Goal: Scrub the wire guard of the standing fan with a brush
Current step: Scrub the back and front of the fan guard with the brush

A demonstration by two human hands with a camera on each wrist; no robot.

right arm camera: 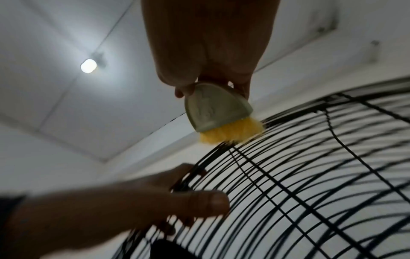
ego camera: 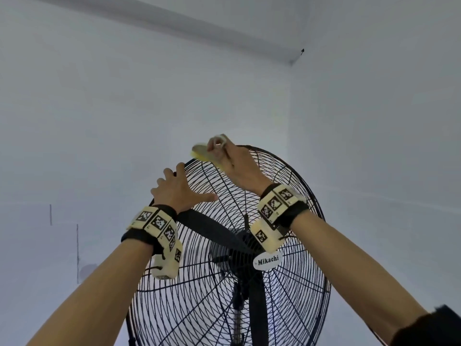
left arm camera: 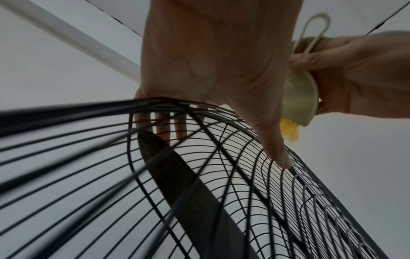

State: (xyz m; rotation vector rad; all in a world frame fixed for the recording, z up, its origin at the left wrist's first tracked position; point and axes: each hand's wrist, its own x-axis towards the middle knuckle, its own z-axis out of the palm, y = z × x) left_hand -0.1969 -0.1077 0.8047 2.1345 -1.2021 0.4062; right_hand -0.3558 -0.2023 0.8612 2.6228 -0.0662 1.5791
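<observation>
bristles of the brush (right arm camera: 221, 114), clenched in the right hand (ego camera: 232, 162), met the wire guard (ego camera: 287, 295) at its top; left hand (ego camera: 178, 189) grasped the rim; short firm strokes along wires seemed best.

A lit ceiling lamp (right arm camera: 88, 65) glowed at the upper left of the right wrist view. Pale walls (ego camera: 124, 108) met in a corner behind.

support: standing fan's pole (ego camera: 238, 320), upright | carries: wire guard (ego camera: 299, 283) | on guard rim: brush (ego camera: 202, 152) at 12 o'clock; your left hand (ego camera: 178, 193) grips at 11 o'clock | floor: out of frame
</observation>
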